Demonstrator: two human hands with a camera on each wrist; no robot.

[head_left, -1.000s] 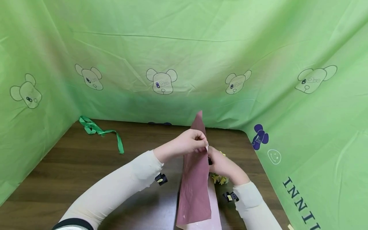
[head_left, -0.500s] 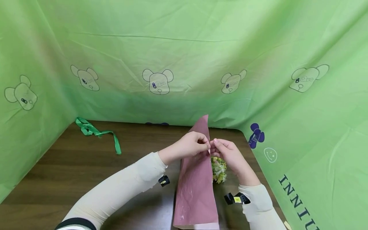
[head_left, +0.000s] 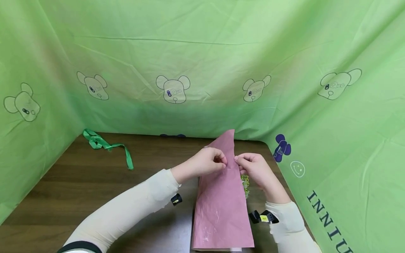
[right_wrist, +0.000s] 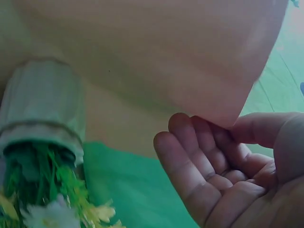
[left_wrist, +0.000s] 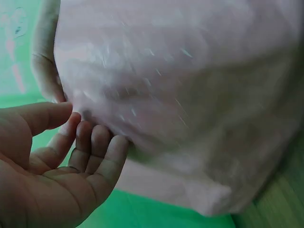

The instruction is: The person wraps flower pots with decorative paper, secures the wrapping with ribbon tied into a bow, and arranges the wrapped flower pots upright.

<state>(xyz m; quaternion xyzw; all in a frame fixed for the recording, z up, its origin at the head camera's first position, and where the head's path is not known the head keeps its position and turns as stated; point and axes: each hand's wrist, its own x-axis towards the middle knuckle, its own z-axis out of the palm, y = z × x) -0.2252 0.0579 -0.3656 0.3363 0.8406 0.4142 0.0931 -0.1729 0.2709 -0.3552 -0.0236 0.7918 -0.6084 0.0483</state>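
A pink sheet of wrapping paper (head_left: 221, 211) stands raised between the hands, its top corner pointing at the back curtain. My right hand (head_left: 257, 172) pinches its right edge between thumb and fingers, also plain in the right wrist view. My left hand (head_left: 204, 162) is in front of the sheet with loosely bent fingers; in the left wrist view the fingertips (left_wrist: 121, 142) lie close to the paper, and contact is hard to tell. Behind the paper, yellow and white flowers (head_left: 245, 186) peek out. The right wrist view shows their pale ribbed pot (right_wrist: 42, 104).
A green ribbon (head_left: 105, 144) lies loosely coiled at the back left of the dark wooden table (head_left: 79, 186). Green curtains (head_left: 205, 52) with printed bear heads enclose the back and both sides.
The paper has opened out to the right and now covers most of the flowers. My right hand has come to its edge and taken hold; my left hand has let go of the edge.
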